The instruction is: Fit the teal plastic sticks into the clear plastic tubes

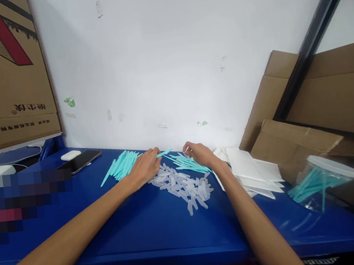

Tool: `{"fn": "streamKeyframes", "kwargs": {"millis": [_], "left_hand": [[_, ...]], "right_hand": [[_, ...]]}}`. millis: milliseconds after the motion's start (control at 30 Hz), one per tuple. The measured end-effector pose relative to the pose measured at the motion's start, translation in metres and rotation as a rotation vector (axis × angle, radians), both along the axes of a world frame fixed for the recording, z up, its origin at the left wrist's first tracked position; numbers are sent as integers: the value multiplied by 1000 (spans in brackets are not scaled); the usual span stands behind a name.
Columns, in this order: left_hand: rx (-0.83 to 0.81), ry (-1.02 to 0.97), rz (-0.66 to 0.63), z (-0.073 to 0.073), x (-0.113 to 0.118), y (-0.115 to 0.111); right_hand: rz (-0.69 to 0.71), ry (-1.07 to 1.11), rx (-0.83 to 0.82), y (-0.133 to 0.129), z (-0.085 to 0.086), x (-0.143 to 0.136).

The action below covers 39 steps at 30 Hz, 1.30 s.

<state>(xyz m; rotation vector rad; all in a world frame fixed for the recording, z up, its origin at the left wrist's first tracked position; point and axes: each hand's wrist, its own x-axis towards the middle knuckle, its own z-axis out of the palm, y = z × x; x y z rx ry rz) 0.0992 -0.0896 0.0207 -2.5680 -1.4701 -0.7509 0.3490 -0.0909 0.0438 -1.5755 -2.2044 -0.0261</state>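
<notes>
My left hand point(148, 163) is closed on a slim turquoise stick point(164, 152), which points to the right. Beneath and left of that hand lies a pile of similar turquoise sticks point(122, 165). Just to the right, my right hand point(198, 151) has its fingers pinched together; a small pale piece seems to be at the fingertips, too small to make out. Below it is a second group of turquoise sticks point(186, 164). Between my forearms spreads a heap of small translucent caps point(182, 184), tapered in shape.
White flat packets point(253, 166) are stacked on the blue table point(162, 231) right of my right wrist. A clear jar point(321, 182) with turquoise sticks stands at the right edge. A phone point(80, 160) and white case point(71, 155) lie at left. Cardboard point(333, 90) leans at right.
</notes>
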Motion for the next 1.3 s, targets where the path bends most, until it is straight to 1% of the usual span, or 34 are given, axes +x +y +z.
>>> {"fn": "streamKeyframes", "kwargs": {"millis": [200, 300, 533, 733, 900, 1067, 1300], "left_hand": [[22, 14, -35, -3, 2, 2], [22, 17, -45, -3, 2, 3], [20, 45, -61, 3, 4, 1], [51, 25, -85, 2, 3, 1], [54, 31, -96, 0, 3, 3], [85, 75, -106, -3, 3, 6], [130, 216, -132, -3, 0, 8]], "right_hand": [[87, 49, 57, 0, -3, -7], [92, 49, 83, -3, -2, -11], [95, -4, 165, -9, 1, -23], [133, 41, 139, -9, 1, -21], [119, 49, 119, -9, 1, -21], [151, -4, 138, -7, -1, -22], [126, -180, 122, -7, -7, -34]]}}
